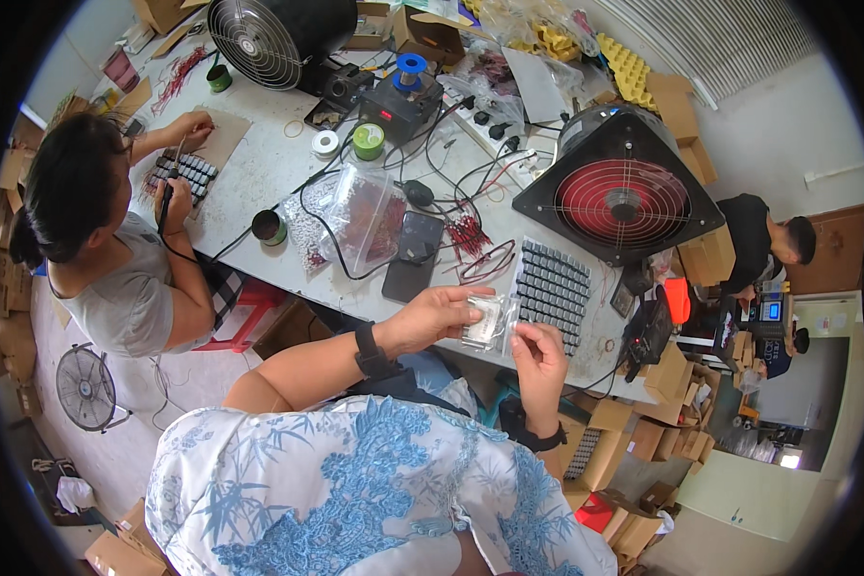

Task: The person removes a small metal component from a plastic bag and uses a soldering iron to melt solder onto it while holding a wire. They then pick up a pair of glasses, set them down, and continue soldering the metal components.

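My left hand [432, 315] pinches a small clear plastic bag [490, 324] by its left side, above the near edge of the table. Something pale lies inside the bag, too small to make out. At the bag's right edge, the thumb and fingers of my right hand [541, 361] are closed on the plastic. Just beyond my right hand lies a block of grey square parts in rows [553, 288]. A dark phone-like slab [414, 255] is on the table past my left hand, with thin red wires [468, 236] beside it.
A black-framed fan with a red glow [624, 204] stands at the right; another fan [259, 43] is at the far left. Black cables cross the white table [259, 158] around a clear bag [363, 211]. A co-worker [115, 240] sits at the left, holding a tool over similar parts.
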Available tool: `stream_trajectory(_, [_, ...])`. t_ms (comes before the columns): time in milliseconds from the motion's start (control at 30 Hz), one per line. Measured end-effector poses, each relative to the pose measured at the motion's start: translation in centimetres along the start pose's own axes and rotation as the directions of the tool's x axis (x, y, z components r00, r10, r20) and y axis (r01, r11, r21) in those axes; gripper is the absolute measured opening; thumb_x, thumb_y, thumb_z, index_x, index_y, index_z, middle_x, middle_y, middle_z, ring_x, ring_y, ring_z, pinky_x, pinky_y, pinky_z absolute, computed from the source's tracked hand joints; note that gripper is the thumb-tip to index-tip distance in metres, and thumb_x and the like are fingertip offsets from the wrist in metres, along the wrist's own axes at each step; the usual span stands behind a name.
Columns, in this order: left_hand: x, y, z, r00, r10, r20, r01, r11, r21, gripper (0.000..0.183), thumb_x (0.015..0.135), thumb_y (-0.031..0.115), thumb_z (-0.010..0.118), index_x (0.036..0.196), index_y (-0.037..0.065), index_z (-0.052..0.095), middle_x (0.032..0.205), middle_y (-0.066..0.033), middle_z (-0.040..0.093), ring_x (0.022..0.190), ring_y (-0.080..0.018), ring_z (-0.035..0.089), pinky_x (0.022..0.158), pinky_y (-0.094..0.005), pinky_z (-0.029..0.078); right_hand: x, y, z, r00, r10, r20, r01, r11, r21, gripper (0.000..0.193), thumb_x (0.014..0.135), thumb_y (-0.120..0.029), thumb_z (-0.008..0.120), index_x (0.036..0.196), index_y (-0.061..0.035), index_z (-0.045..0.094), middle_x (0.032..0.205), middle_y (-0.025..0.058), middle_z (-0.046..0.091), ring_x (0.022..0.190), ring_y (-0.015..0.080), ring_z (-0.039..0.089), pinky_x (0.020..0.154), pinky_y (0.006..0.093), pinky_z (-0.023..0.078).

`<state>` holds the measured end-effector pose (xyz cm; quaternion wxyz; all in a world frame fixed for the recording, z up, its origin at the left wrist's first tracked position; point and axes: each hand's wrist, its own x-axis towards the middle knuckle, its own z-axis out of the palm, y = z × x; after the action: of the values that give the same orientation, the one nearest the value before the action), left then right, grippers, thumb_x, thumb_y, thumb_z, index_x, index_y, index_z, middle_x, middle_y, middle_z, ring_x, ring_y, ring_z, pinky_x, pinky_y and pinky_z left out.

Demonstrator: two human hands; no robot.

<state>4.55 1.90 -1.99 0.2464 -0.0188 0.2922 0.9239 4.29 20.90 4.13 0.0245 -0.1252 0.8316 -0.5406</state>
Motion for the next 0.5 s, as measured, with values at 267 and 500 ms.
stream_trajectory(267, [0.0,-0.1,0.4,0.993,-0.070,0.093,0.070,0.998,-0.004,0.045,0.090,0.013,0.051,0.131,0.001,0.037,0.121,-0.0093,0.051,0.107,-0.0162,0.053,0.093,-0.0310,0.042,0.1,-1.0,0.0,0.999,0.019,0.028,-0.017,0.997,-0.078,0.022,0.071,0.003,0.065,0.093,-0.0020,0.064,0.084,0.0033,0.050,0.067,0.0093,0.047,0.059,0.0212,0.040])
stream_trajectory(500, [0.4,-0.5,0.7,0.991,-0.080,0.106,0.083,0.996,-0.028,0.045,0.090,0.013,0.048,0.132,0.001,0.035,0.122,-0.0098,0.050,0.107,-0.0162,0.052,0.094,-0.0311,0.042,0.4,-0.7,-0.1,1.000,0.014,0.015,-0.011,0.983,-0.181,0.017,0.070,0.001,0.067,0.086,-0.0039,0.066,0.081,0.0027,0.049,0.065,0.0118,0.048,0.057,0.0224,0.040])
